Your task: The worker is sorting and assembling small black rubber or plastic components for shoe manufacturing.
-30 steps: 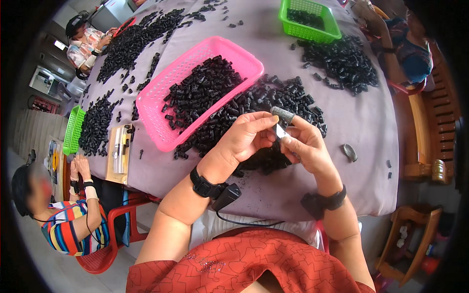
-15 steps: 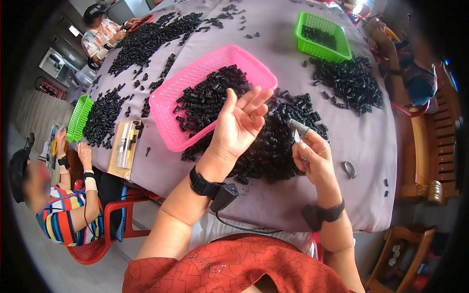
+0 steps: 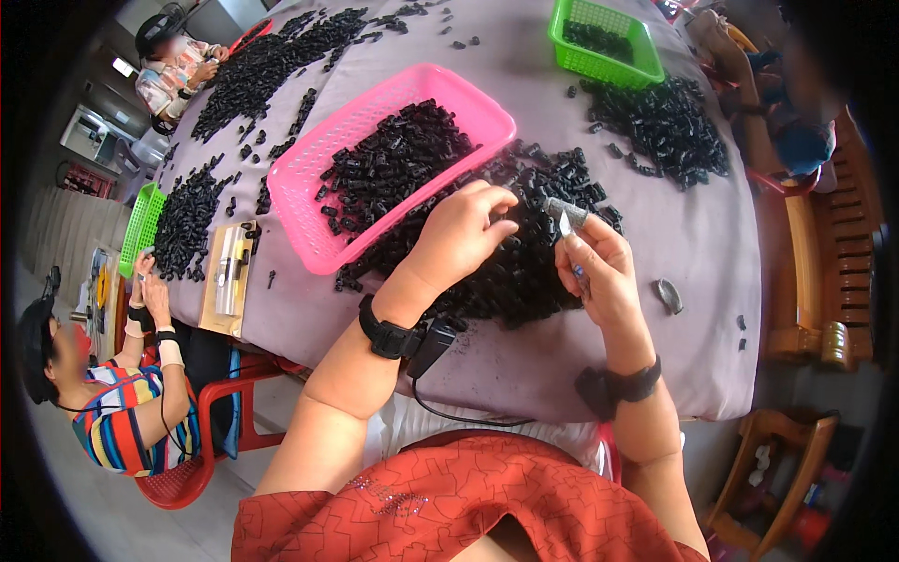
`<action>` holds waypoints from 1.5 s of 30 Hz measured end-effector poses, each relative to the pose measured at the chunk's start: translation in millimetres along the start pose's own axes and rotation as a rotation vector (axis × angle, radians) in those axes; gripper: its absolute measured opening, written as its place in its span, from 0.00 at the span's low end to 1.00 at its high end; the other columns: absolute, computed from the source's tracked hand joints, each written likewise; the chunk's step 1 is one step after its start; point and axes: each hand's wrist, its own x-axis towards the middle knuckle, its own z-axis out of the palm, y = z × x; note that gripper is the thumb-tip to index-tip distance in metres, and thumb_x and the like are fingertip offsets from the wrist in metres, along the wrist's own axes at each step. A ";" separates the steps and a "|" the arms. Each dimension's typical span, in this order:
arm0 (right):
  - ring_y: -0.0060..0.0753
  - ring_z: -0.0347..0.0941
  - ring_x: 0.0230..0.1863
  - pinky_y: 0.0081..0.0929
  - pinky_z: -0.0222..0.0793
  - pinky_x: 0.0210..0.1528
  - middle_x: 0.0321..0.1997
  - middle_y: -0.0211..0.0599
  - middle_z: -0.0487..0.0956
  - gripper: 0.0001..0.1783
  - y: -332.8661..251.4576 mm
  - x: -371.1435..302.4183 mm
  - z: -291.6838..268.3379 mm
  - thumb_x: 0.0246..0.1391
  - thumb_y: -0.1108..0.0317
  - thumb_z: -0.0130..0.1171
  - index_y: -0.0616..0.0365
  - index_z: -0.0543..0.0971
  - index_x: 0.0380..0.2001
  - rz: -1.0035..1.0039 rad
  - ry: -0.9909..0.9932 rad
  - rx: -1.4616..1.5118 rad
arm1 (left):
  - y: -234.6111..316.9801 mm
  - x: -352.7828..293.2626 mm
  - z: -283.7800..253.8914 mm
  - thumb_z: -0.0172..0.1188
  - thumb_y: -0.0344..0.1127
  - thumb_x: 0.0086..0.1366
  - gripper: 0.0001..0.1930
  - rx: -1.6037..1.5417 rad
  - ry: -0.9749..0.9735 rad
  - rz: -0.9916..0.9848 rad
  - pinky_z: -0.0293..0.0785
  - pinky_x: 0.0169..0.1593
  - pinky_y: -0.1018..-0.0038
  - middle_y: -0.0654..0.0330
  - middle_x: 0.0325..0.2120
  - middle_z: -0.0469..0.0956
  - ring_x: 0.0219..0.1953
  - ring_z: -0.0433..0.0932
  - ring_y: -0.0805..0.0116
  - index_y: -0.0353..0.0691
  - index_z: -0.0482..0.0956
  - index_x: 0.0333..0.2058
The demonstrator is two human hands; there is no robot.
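My right hand [image 3: 599, 267] grips a small knife [image 3: 566, 225], its pale blade pointing up and most of its handle covered by my fingers. A grey wrap [image 3: 567, 212] covers one fingertip of that hand. To its left, my left hand [image 3: 461, 229] hovers palm down over the near pile of small black plastic parts [image 3: 510, 286]. Its fingers are bent, with a gap between thumb and forefinger, and nothing shows in it. Beyond that hand is a pink basket [image 3: 314, 258] partly filled with similar black parts [image 3: 398, 150].
More black parts lie heaped on the cloth-covered table [image 3: 375, 323]. A green basket [image 3: 646, 70] stands far right, another green basket [image 3: 140, 229] at left beside a wooden board [image 3: 228, 281]. A grey curved scrap [image 3: 668, 296] lies right. People sit left, far left and right.
My left hand has turned from palm up with spread fingers to palm down, its fingers bent over the pile. My right hand keeps the knife nearly in place. The view has shifted slightly.
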 end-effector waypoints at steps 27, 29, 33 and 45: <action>0.12 0.64 0.18 0.11 0.54 0.17 0.25 0.27 0.74 0.15 -2.8 -3.3 4.4 0.61 0.68 0.54 0.61 0.74 0.49 0.024 0.014 -0.106 | 13.8 -1.7 -0.9 0.60 0.27 0.62 0.08 -0.682 -0.125 -0.269 0.76 0.36 0.82 0.65 0.32 0.80 0.32 0.78 0.81 0.36 0.79 0.41; 0.12 0.64 0.18 0.11 0.55 0.17 0.25 0.27 0.74 0.20 -4.0 -3.8 5.2 0.60 0.68 0.54 0.60 0.71 0.55 0.030 -0.018 -0.119 | 11.0 -2.2 1.1 0.59 0.30 0.64 0.10 -0.950 -0.156 -0.383 0.78 0.37 0.81 0.63 0.33 0.80 0.32 0.79 0.79 0.36 0.77 0.44; 0.12 0.64 0.18 0.10 0.56 0.18 0.25 0.27 0.74 0.27 -9.1 -5.8 5.4 0.60 0.67 0.56 0.58 0.64 0.61 0.083 -0.109 -0.103 | 4.0 -0.7 10.0 0.57 0.29 0.65 0.18 -1.239 -0.202 -0.445 0.82 0.42 0.72 0.63 0.36 0.79 0.35 0.80 0.73 0.38 0.68 0.54; 0.11 0.63 0.19 0.10 0.57 0.19 0.24 0.26 0.73 0.28 -11.1 -6.9 6.2 0.60 0.68 0.56 0.56 0.63 0.62 0.127 -0.238 -0.049 | 6.1 -1.6 10.3 0.55 0.31 0.67 0.19 -1.489 -0.300 -0.519 0.79 0.40 0.77 0.63 0.35 0.77 0.36 0.79 0.74 0.39 0.68 0.56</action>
